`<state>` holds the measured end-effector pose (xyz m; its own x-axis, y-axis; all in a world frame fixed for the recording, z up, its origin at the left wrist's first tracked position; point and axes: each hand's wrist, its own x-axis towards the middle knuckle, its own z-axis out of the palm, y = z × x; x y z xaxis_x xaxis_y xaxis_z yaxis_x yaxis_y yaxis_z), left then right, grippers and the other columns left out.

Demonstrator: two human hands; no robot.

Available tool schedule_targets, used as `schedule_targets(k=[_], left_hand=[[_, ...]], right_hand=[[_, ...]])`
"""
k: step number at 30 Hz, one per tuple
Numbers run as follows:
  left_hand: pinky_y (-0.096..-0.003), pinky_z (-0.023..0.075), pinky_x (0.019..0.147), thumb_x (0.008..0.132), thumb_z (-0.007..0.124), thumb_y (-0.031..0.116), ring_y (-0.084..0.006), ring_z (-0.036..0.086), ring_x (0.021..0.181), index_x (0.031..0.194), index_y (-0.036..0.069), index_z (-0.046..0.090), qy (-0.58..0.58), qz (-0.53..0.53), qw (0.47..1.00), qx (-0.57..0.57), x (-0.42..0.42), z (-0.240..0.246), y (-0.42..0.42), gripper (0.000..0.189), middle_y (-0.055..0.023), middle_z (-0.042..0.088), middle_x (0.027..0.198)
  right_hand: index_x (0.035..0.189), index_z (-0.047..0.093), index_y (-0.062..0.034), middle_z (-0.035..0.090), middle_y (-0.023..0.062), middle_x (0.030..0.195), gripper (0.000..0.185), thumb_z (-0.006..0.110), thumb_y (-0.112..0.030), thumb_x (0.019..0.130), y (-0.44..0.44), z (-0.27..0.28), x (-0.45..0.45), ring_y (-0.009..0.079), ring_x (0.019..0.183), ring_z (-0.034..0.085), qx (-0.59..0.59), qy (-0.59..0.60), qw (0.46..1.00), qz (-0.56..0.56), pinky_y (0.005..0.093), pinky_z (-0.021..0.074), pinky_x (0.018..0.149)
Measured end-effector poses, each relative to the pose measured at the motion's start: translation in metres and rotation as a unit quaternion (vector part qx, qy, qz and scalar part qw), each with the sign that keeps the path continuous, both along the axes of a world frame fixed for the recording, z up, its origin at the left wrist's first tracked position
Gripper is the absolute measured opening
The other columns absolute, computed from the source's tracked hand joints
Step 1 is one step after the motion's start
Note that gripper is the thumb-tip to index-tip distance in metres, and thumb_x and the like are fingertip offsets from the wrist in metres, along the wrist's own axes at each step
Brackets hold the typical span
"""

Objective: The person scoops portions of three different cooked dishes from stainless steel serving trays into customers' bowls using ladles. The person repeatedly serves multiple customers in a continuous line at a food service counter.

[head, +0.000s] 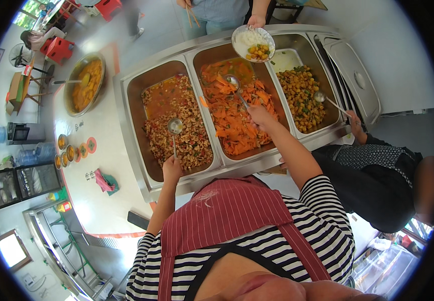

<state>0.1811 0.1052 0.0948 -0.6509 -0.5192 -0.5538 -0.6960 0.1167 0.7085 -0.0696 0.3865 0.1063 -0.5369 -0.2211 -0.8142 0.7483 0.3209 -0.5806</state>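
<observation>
My left hand [172,169] grips the handle of a metal ladle [175,126], its bowl over the minced food [187,150] in the left steel pan [136,150]. In my right hand [261,117] is a metal serving spoon [233,82]. Its bowl lies among sliced carrots [239,129] in the middle pan [252,153], with some strips at its edge. Across the counter, another person's hand [256,20] holds a plate [239,50] with rice and diced food over the rim between the middle and right pans.
At right, a co-worker's hand [356,122] holds a spoon [335,103] in the pan of diced food [301,98]. A steel lid [356,81] leans beyond it. Left on the table [100,210] are a large steel bowl [102,81], small cups [65,158], a cloth [104,180] and a phone [138,220].
</observation>
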Motion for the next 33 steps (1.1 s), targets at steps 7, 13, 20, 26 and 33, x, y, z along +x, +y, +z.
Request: schedule_targets(k=[7, 13, 20, 26, 33], left_hand=[[-0.0305, 0.0407, 0.045, 0.088, 0.044, 0.015, -0.0152, 0.052, 0.046, 0.085, 0.000, 0.060, -0.003, -0.032, 0.999, -0.027, 0.004, 0.000, -0.003, 0.023, -0.0067, 0.052, 0.053], [-0.0308, 0.0406, 0.045, 0.087, 0.044, 0.015, -0.0157, 0.055, 0.048, 0.076, 0.000, 0.056, -0.019, -0.031, 0.999, -0.020, 0.006, 0.007, 0.002, 0.022, -0.0069, 0.052, 0.052], [-0.0336, 0.0425, 0.049, 0.087, 0.043, 0.015, -0.0177, 0.056, 0.050, 0.075, 0.000, 0.056, -0.012, -0.038, 0.997, -0.060, 0.002, 0.005, 0.002, 0.024, -0.0076, 0.054, 0.052], [-0.0330, 0.0420, 0.048, 0.088, 0.043, 0.016, -0.0172, 0.054, 0.047, 0.077, 0.000, 0.058, -0.015, -0.012, 1.000, -0.006, 0.001, 0.000, -0.002, 0.024, -0.0071, 0.053, 0.052], [-0.0319, 0.0398, 0.041, 0.088, 0.044, 0.015, -0.0166, 0.051, 0.042, 0.072, 0.000, 0.053, 0.000, -0.017, 1.000, -0.011, -0.007, 0.013, 0.004, 0.023, -0.0063, 0.049, 0.050]], right_hand=[[0.092, 0.051, 0.0007, 0.044, 0.0087, 0.055, 0.025, 0.041, -0.022, 0.096, -0.046, -0.056, 0.007, 0.0178, 0.042, 0.036, 0.188, 0.143, 0.932, 0.273, 0.0329, 0.0352, 0.040], [0.092, 0.053, 0.0037, 0.044, 0.0092, 0.054, 0.023, 0.042, -0.015, 0.095, -0.053, -0.050, 0.006, 0.0182, 0.042, 0.037, 0.192, 0.155, 0.907, 0.341, 0.0330, 0.0367, 0.039], [0.081, 0.046, -0.0037, 0.045, 0.0071, 0.057, 0.018, 0.039, -0.013, 0.094, -0.057, -0.029, 0.018, 0.0127, 0.040, 0.035, 0.049, -0.005, 0.993, 0.112, 0.0254, 0.0323, 0.036], [0.083, 0.040, -0.0080, 0.046, 0.0024, 0.065, 0.015, 0.043, -0.017, 0.094, -0.004, 0.014, 0.010, 0.0058, 0.045, 0.036, -0.131, -0.168, 0.974, -0.073, 0.0196, 0.0292, 0.036], [0.087, 0.042, -0.0078, 0.047, 0.0027, 0.068, 0.013, 0.045, -0.018, 0.094, 0.034, 0.071, 0.024, 0.0054, 0.046, 0.038, -0.194, -0.155, 0.962, -0.116, 0.0190, 0.0299, 0.036]])
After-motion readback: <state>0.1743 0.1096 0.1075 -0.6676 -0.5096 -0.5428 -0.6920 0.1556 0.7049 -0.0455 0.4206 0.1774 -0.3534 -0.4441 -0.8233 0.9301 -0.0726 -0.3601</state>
